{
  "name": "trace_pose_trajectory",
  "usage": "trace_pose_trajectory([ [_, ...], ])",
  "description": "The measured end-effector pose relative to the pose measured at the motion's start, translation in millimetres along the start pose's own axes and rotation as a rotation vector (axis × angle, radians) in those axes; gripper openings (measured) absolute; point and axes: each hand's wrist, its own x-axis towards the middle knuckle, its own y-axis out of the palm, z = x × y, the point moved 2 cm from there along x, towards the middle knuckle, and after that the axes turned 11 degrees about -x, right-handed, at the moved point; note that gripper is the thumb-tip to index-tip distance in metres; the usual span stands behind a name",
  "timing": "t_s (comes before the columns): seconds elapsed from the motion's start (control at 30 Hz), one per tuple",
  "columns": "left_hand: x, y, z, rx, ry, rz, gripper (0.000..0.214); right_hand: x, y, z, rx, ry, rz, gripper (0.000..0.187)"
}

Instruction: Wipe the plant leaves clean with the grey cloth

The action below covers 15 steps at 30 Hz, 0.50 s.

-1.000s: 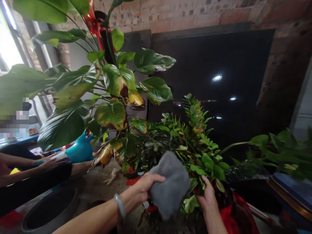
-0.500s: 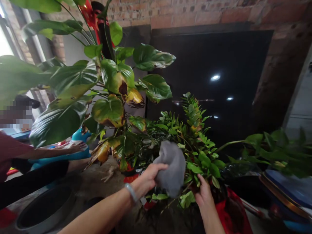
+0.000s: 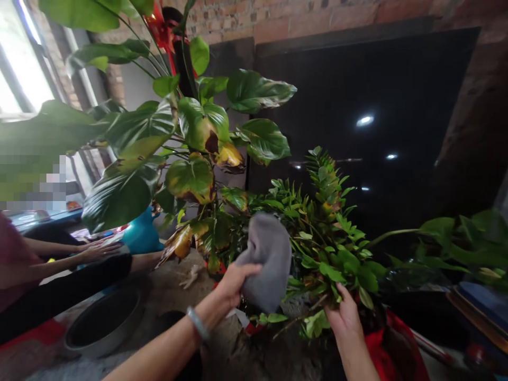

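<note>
My left hand (image 3: 232,283) grips a grey cloth (image 3: 265,259) and presses it against the small-leaved green plant (image 3: 317,238) in front of me. My right hand (image 3: 345,315) holds a leafy stem low on that same plant, just right of the cloth. A bracelet circles my left wrist (image 3: 197,324). The plant's base is wrapped in red (image 3: 387,344), partly hidden by my right arm.
A tall plant with big green and yellowed leaves (image 3: 190,137) rises at left. Behind stands a glossy black panel (image 3: 377,106) on a brick wall. A dark round basin (image 3: 103,323) lies lower left. Another person's arms (image 3: 79,254) reach in from the left near a teal object (image 3: 143,238).
My left hand has lifted the grey cloth up along the plant's leaves. My right hand has stayed on the stem. The view has shifted slightly to the left.
</note>
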Motion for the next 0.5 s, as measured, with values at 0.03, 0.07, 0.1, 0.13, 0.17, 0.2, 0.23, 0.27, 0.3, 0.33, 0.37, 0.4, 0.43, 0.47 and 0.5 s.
trace_pose_trajectory([
  [0.03,-12,-12.0,11,0.029,-0.080,0.009,0.028,0,0,0,0.012,0.008,-0.004,0.021],
  [0.07,-23,-22.0,17,0.045,-0.122,0.020,0.027,0,-1,0,0.022,0.016,-0.005,0.021],
  [0.1,-34,-28.9,17,0.043,-0.142,0.027,0.027,1,-2,1,0.031,0.021,-0.006,0.021],
  [0.13,-42,-32.1,11,0.026,-0.127,0.031,0.028,1,-3,2,0.036,0.024,-0.010,0.020],
  [0.17,-46,-31.6,-1,-0.003,-0.078,0.030,0.030,1,-4,3,0.037,0.023,-0.014,0.020],
  [0.2,-46,-28.2,-16,-0.041,-0.007,0.022,0.031,2,-5,3,0.034,0.022,-0.019,0.019],
  [0.23,-42,-22.9,-32,-0.086,0.080,0.012,0.032,2,-5,4,0.028,0.021,-0.023,0.019],
  [0.27,-35,-17.3,-48,-0.133,0.172,-0.004,0.032,3,-5,4,0.019,0.019,-0.028,0.019],
  [0.3,-25,-12.6,-60,-0.181,0.252,-0.024,0.031,4,-5,3,0.009,0.017,-0.032,0.020],
  [0.33,-16,-10.2,-68,-0.223,0.308,-0.055,0.030,4,-4,2,-0.002,0.013,-0.036,0.021],
  [0.37,-7,-10.8,-70,-0.252,0.334,-0.091,0.029,5,-3,1,-0.009,0.008,-0.040,0.021],
  [0.4,0,-14.4,-66,-0.264,0.333,-0.127,0.028,6,-2,-1,-0.013,0.001,-0.045,0.022],
  [0.43,3,-21.1,-56,-0.255,0.306,-0.167,0.027,6,-1,-2,-0.013,-0.004,-0.050,0.023],
  [0.47,3,-30.4,-43,-0.227,0.254,-0.209,0.026,6,-1,-4,-0.010,-0.006,-0.053,0.024],
  [0.5,-2,-41.3,-28,-0.187,0.187,-0.246,0.025,6,0,-5,-0.007,-0.007,-0.054,0.024],
])
